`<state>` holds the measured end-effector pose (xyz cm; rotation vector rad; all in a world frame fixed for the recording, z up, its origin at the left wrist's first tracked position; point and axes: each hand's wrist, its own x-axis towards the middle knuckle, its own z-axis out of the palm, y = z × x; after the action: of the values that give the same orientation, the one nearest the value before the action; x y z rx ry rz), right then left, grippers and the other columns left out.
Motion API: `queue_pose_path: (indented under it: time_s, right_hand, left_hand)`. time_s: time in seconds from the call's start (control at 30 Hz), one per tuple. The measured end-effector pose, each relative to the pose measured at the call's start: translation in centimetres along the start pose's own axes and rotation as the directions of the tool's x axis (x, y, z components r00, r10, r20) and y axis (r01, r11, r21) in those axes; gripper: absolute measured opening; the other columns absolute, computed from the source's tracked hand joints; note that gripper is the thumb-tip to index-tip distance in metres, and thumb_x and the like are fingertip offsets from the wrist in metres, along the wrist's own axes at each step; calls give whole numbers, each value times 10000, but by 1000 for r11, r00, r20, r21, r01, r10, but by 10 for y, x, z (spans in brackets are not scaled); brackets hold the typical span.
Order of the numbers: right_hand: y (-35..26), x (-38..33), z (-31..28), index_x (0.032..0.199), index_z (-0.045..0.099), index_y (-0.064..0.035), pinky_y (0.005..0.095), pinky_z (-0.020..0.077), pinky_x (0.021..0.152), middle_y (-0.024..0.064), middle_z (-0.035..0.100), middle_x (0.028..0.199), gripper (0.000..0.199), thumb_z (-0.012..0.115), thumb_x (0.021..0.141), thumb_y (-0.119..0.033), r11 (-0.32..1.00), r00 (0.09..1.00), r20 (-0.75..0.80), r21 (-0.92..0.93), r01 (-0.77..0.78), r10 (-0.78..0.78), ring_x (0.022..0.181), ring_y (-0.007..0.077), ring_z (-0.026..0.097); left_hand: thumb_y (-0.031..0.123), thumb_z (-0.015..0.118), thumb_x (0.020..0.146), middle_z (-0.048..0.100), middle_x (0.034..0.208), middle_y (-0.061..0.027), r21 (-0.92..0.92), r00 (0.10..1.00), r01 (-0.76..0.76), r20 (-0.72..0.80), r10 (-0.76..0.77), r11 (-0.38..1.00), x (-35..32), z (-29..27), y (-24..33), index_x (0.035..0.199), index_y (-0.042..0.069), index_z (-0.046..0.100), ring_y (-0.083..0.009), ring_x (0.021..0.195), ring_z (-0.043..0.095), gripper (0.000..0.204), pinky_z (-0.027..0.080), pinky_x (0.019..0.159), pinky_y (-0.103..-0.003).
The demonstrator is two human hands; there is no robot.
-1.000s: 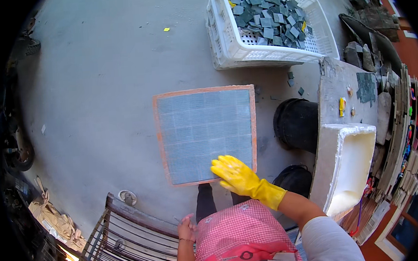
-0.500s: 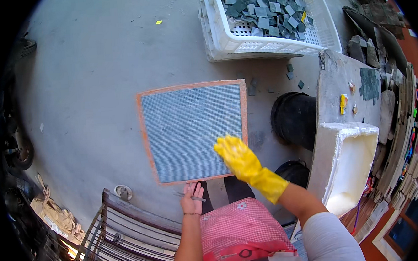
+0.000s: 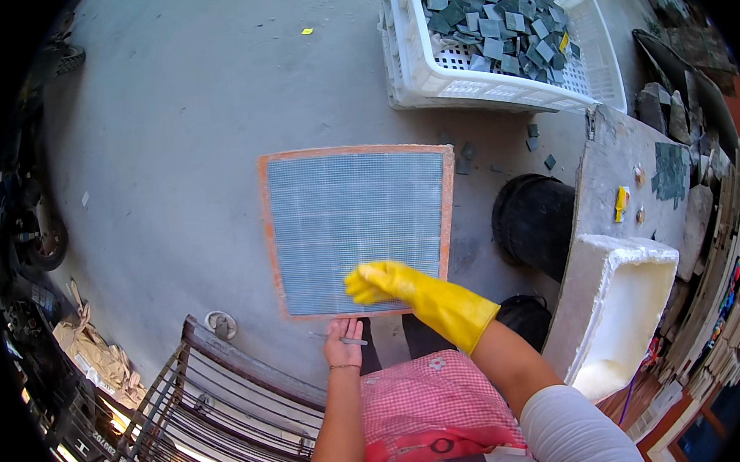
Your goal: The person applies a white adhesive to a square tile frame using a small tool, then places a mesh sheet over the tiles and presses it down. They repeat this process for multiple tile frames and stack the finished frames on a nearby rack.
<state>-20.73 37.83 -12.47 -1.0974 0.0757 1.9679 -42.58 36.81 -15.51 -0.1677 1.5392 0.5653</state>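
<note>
A square panel [image 3: 357,223] lies in front of me. It has an orange-brown frame and a blue-grey mesh face with pale streaks. My right hand [image 3: 382,285] wears a long yellow rubber glove. Its fingers stretch to the left over the lower part of the mesh, seemingly flat on it, and nothing shows in them. At the panel's near edge is my bare left hand [image 3: 343,341], palm up, fingertips at the frame. A thin grey metal tool [image 3: 355,342] runs across its fingers, held there; its exact kind is unclear.
A white plastic crate [image 3: 505,91] of dark square tiles stands at the far right, loose tiles near it. Black buckets [image 3: 535,221] sit beside a slab table [image 3: 627,147] bearing a white foam box [image 3: 620,309]. A metal rack [image 3: 219,393] stands at lower left.
My gloved right hand has swept left and slightly nearer across the mesh, away from the panel's right side. My left hand stays at the near edge with the tool. The view has shifted slightly.
</note>
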Motion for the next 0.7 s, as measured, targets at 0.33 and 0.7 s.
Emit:
queue_pose_path:
  time_s: [0.33, 0.7]
  right_hand:
    - [-4, -131, -31, 1076, 577, -3, 317, 401, 906, 145, 608, 1048, 395, 432, 922, -335, 825, 784, -605, -366, -431, 142, 991, 241, 572]
    - [24, -194, -31, 1073, 574, -12, 310, 398, 917, 126, 599, 1075, 312, 473, 921, -264, 939, 777, -630, -269, -216, -2, 1009, 217, 561]
  left_hand:
    - [172, 432, 899, 490, 1077, -173, 32, 985, -20, -171, 26, 999, 0, 7, -5, 1154, -47, 416, -301, 1003, 508, 337, 449, 887, -413]
    - [539, 533, 809, 465, 1163, -63, -338, 917, -237, 230, 325, 911, -34, 13, -21, 1211, 61, 398, -241, 1086, 440, 639, 369, 943, -398]
